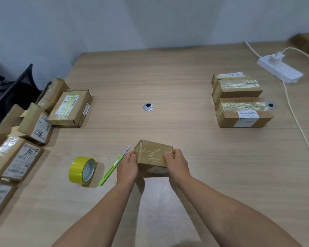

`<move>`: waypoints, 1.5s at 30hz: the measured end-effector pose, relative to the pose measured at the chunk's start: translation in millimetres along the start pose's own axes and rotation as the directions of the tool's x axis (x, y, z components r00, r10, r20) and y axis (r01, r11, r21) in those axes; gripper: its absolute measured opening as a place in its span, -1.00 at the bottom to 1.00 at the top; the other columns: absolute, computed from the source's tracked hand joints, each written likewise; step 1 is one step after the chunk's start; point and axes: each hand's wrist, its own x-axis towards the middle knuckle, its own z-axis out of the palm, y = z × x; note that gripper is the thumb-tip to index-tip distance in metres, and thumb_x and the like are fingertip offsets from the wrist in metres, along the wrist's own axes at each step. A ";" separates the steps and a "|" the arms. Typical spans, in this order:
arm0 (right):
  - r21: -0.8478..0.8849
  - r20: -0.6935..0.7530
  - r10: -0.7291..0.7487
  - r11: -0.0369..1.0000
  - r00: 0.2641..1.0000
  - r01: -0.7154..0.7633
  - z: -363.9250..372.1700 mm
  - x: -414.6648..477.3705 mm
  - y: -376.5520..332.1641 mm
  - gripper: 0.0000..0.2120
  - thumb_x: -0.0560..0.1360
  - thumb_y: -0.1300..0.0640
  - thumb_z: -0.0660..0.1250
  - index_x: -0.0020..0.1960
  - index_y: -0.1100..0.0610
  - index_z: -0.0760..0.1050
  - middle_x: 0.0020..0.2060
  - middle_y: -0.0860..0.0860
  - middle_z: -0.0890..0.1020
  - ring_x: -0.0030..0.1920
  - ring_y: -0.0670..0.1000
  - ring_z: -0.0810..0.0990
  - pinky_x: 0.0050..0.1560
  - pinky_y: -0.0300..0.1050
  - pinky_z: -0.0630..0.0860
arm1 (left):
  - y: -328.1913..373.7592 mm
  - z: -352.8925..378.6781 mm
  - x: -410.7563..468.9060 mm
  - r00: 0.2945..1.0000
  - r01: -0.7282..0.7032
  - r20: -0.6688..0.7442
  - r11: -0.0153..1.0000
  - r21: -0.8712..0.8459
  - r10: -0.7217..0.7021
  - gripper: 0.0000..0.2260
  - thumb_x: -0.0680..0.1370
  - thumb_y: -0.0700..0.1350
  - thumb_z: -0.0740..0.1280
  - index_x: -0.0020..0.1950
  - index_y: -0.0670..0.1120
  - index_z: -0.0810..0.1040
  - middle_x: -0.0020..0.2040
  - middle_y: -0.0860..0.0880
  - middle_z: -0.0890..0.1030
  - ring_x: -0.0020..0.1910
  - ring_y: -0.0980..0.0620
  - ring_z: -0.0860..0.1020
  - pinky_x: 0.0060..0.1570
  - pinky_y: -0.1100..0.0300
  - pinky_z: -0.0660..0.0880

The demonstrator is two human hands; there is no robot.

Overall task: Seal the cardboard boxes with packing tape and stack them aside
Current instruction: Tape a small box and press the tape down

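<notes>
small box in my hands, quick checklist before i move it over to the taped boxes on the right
1. Tape across the top of the small box: ok.
2. Grip, left hand and right hand on opposite ends: ok.
3. Underside seam taped: cannot tell, hidden.
4. Tape roll and cutter lie left, off the way to the taped boxes: ok.
5. Cutter blade retracted: not ok, blade showing.

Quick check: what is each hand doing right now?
Left hand: grips the left end of the small taped box.
Right hand: grips its right end.
</notes>
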 end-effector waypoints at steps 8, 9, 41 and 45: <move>-0.106 -0.013 -0.064 0.992 0.998 0.063 -1.8 3.1 2.9 -0.61 0.63 -0.11 0.25 0.37 0.03 0.32 0.18 -0.02 0.58 0.06 -0.01 0.56 0.18 0.05 0.52 | -11.9 0.2 7.6 0.978 0.155 0.164 0.977 -0.144 -0.131 -0.65 0.45 0.25 0.14 -0.01 0.14 0.63 0.05 0.01 0.66 0.14 -0.09 0.59 0.26 -0.17 0.50; -0.097 0.001 -0.064 0.993 0.998 0.064 -0.3 3.2 4.5 -0.49 0.61 -0.12 0.29 0.47 0.06 0.27 0.30 0.02 0.53 0.17 0.04 0.54 0.21 0.01 0.49 | -9.5 -0.3 3.0 0.969 0.169 0.205 0.976 -0.134 -0.140 -0.61 0.46 0.29 0.16 0.07 0.14 0.63 0.09 0.04 0.65 0.14 -0.05 0.58 0.25 -0.14 0.50; -0.066 0.071 -0.015 0.998 0.997 0.020 3.0 2.1 -3.1 -0.74 0.63 -0.08 0.23 0.27 -0.03 0.45 0.07 -0.03 0.59 -0.02 -0.02 0.56 -0.18 -0.17 0.43 | -6.1 6.5 11.6 0.930 0.341 0.221 0.912 -0.229 -0.293 -0.79 0.52 0.05 0.26 -0.11 -0.07 0.58 -0.07 -0.05 0.62 -0.12 -0.05 0.53 0.00 0.06 0.50; -0.148 0.023 0.015 0.989 1.000 -0.011 16.3 5.1 -7.7 -0.55 0.50 -0.22 0.37 0.22 0.01 0.34 0.02 0.00 0.58 0.01 0.07 0.59 0.03 0.00 0.55 | 2.4 15.3 12.1 0.951 0.270 0.160 0.963 -0.011 -0.265 -0.52 0.38 0.32 0.27 0.06 -0.02 0.54 0.01 -0.06 0.59 0.03 -0.11 0.57 0.14 -0.10 0.56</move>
